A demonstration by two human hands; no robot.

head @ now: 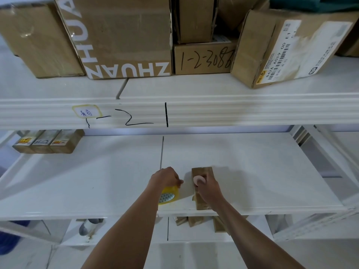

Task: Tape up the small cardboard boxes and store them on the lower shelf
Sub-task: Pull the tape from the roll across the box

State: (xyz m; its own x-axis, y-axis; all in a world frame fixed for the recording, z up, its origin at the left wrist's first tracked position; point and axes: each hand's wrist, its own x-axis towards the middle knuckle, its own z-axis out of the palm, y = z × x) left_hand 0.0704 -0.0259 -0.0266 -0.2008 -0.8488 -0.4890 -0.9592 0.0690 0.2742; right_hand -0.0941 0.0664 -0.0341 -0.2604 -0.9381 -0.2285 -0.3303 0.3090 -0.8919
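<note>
Now I'm mid-taping: my left hand [165, 178] grips the tape roll [168, 195], my right hand [206, 188] clasps the small box [202, 171]; next, draw tape across its seam.

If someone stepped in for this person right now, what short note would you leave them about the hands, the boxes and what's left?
Left hand: grips the yellow tape roll on the middle shelf.
Right hand: holds a pink object against the small box, which lies on the same shelf near its front edge.
Done: several small boxes already sit on the lower shelf; three more are at the middle shelf's back left.
Left: I cannot tell whether this box is taped yet; finish it, then store it below.
</note>
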